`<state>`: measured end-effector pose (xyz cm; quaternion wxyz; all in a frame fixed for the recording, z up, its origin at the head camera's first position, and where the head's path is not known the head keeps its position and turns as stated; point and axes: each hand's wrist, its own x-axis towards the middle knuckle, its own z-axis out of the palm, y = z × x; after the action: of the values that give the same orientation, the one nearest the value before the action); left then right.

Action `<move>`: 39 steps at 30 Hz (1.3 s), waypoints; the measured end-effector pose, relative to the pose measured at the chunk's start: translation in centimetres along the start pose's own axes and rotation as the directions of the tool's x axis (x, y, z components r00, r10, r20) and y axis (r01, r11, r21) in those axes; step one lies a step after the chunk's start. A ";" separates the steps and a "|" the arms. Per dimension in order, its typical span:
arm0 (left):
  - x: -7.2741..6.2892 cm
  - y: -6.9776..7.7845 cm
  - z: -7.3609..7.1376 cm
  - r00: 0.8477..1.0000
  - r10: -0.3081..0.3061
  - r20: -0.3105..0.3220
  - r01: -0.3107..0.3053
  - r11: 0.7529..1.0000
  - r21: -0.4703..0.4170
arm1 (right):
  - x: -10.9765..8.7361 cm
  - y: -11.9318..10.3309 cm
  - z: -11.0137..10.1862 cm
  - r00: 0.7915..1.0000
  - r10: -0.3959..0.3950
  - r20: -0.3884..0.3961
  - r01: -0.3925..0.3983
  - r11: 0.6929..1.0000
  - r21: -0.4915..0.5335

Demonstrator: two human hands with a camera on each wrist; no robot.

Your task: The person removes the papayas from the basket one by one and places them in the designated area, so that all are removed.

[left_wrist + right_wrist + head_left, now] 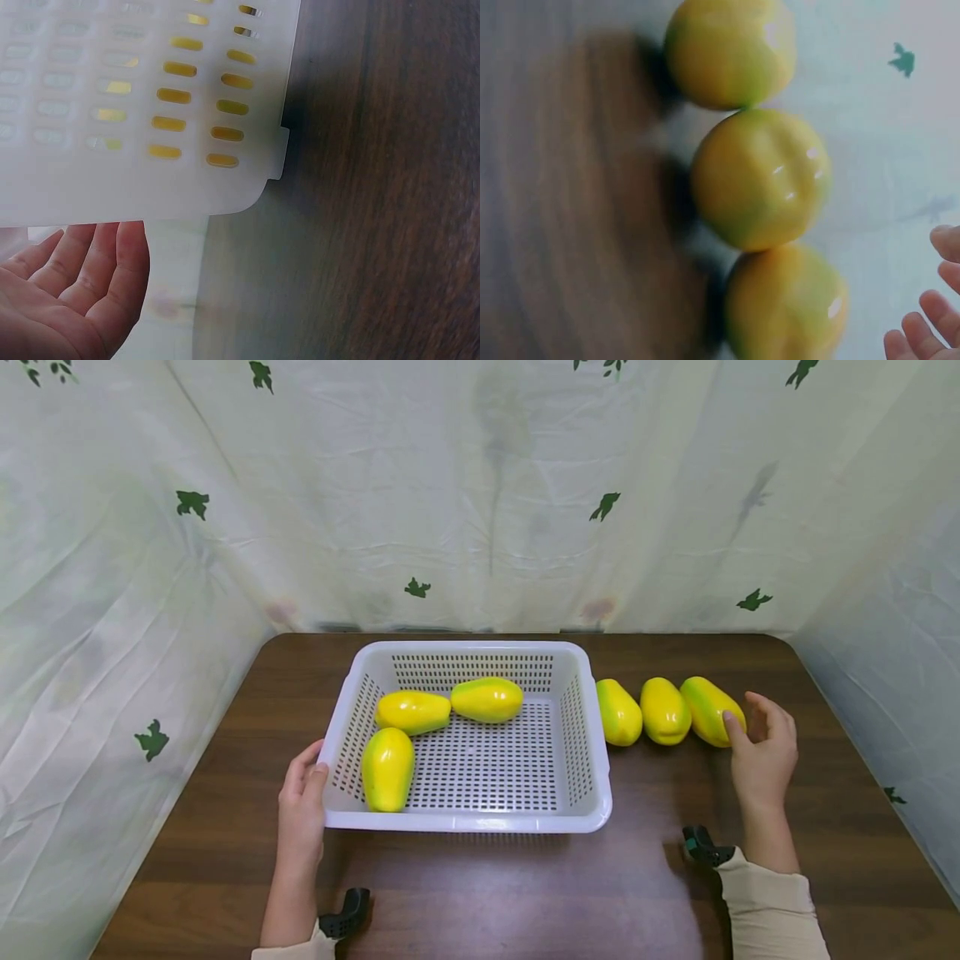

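Observation:
A white perforated plastic basket (pixel 480 821) is on the table, with three glossy yellow papayas inside: one at the front left (pixel 387 770), one behind it (pixel 412 712) and one toward the back middle (pixel 487 700). My left hand (pixel 302 802) grips the basket's left rim, thumb on top; in the left wrist view its fingers (pixel 120 262) meet the rim. Right of the basket, three more papayas stand in a row: (pixel 619 713), (pixel 665 712) and the outermost (pixel 712 711). My right hand (pixel 767 760) is beside the outermost papaya, fingers spread and thumb near its end; contact is unclear.
The brown wooden table (pixel 480 902) has its back edge against a pale curtain (pixel 480 527) with green leaf prints, which also hangs at both sides. Black wrist devices (pixel 347 913) are worn on both arms.

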<state>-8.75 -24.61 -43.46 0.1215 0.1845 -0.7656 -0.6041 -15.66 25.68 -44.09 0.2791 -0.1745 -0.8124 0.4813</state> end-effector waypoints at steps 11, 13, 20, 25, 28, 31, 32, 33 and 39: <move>0.1 -0.1 0.0 1.000 0.004 -0.001 -0.004 1.000 -0.002 | -0.2 -3.9 -0.2 0.991 -0.131 -0.039 0.135 0.986 0.098; 0.1 0.0 0.0 1.000 0.003 -0.003 -0.003 1.000 -0.002 | -0.3 -4.6 -0.3 0.985 -0.166 -0.042 0.170 0.978 0.118; 0.1 -0.1 0.0 1.000 0.004 0.000 -0.004 1.000 -0.003 | -0.7 -7.4 0.1 0.963 -0.268 -0.033 0.269 0.942 0.201; 0.2 -0.3 -0.1 1.000 0.023 0.002 -0.023 1.000 -0.019 | -1.0 -9.5 0.8 0.936 -0.353 -0.011 0.343 0.901 0.266; 0.2 -0.4 -0.2 0.999 0.034 0.006 -0.033 0.999 -0.032 | -1.2 -10.8 1.6 0.916 -0.400 0.003 0.382 0.877 0.292; 0.2 -0.4 -0.2 0.999 0.033 0.006 -0.033 0.999 -0.032 | -1.4 -12.0 2.4 0.898 -0.439 0.022 0.410 0.856 0.314; 0.2 -0.4 -0.2 0.999 0.033 0.007 -0.032 0.999 -0.034 | -1.5 -12.3 2.6 0.889 -0.457 0.028 0.426 0.849 0.314; 0.2 -0.4 -0.2 0.999 0.031 0.007 -0.031 0.999 -0.034 | -1.6 -12.7 2.9 0.882 -0.470 0.034 0.436 0.843 0.315; 0.3 -0.4 -0.1 1.000 0.020 0.004 -0.020 1.000 -0.023 | -2.3 -14.7 4.4 0.843 -0.529 0.096 0.484 0.824 0.294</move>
<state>-8.95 -24.93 -43.86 0.1282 0.1743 -0.7606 -0.6122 -16.85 14.40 -33.52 0.3458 0.1286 -0.7808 0.5042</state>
